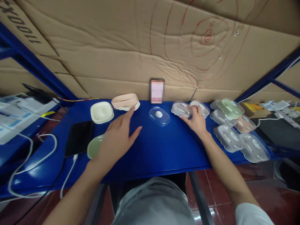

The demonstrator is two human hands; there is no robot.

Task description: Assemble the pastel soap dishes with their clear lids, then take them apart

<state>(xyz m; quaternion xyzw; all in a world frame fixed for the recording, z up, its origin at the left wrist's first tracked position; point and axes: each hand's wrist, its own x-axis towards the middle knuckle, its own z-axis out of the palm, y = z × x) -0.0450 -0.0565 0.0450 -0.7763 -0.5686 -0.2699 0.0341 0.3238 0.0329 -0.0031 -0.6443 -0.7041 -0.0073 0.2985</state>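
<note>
A person's right hand [196,120] rests its fingertips on a clear plastic lid [181,109] lying flat on a blue table [159,150], at about one o'clock from the person's body; the fingers curl loosely over the lid's near edge without visibly closing around it, as if steadying it. Touching that lid at its three o'clock side is a second clear lid [201,107]. The left hand [117,137] hovers flat and spread, fingers apart and holding nothing, with its fingertips reaching toward a pink oval dish [125,101] at eleven o'clock. Just left of the pink dish sits a cream dish [102,112], and a green dish [94,147] lies partly hidden under the left wrist. Between the hands, at twelve o'clock, a lone clear lid [159,116] lies flat, and behind it a phone [157,90] stands propped upright against a cardboard wall [117,56], probably so its screen faces the person. At two to three o'clock a cluster of clear lidded dishes [241,137] is crowded together, one green-topped dish [231,107] among them, seemingly grouped apart from the loose parts. At nine o'clock a dark tablet [78,137] lies flat with a white cable [67,175] plugged in.
</note>
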